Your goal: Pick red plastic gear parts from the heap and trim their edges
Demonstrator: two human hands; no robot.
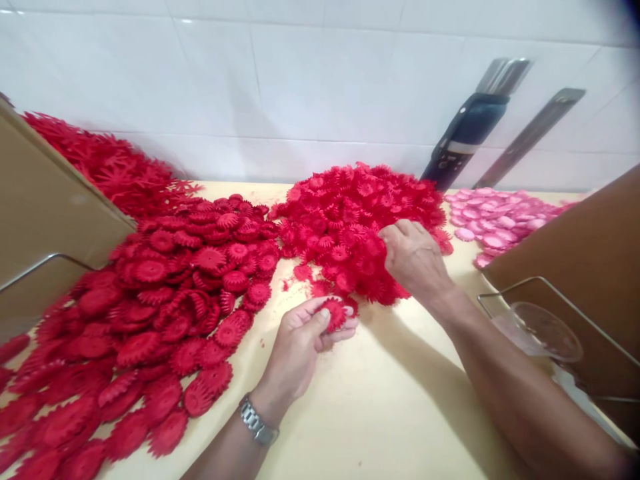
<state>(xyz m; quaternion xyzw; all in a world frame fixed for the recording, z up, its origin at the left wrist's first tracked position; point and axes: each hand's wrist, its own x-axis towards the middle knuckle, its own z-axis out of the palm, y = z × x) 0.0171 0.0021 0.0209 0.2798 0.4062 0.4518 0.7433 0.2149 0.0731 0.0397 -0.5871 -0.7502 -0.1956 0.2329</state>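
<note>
My left hand (300,340), with a metal watch (257,420) at the wrist, holds a red flower-shaped disc (336,313) with a toothed rim between thumb and fingers. Another red piece shows just behind that disc. My right hand (416,257) reaches to the right side of a heap of small red flower pieces (345,220). Its fingers are curled down against the heap, and their tips are hidden, so I cannot tell what they pinch. A spread of larger red toothed discs (150,270) lies left of my left hand.
Red strips with pointed ends (110,170) are piled at the back left beside a cardboard box (55,193). Pink discs (493,217) lie at the right, by a brown box (575,253) and a clear plastic lid (545,330). A dark cylindrical device (467,130) and a metal strip (533,137) lean against the tiled wall.
</note>
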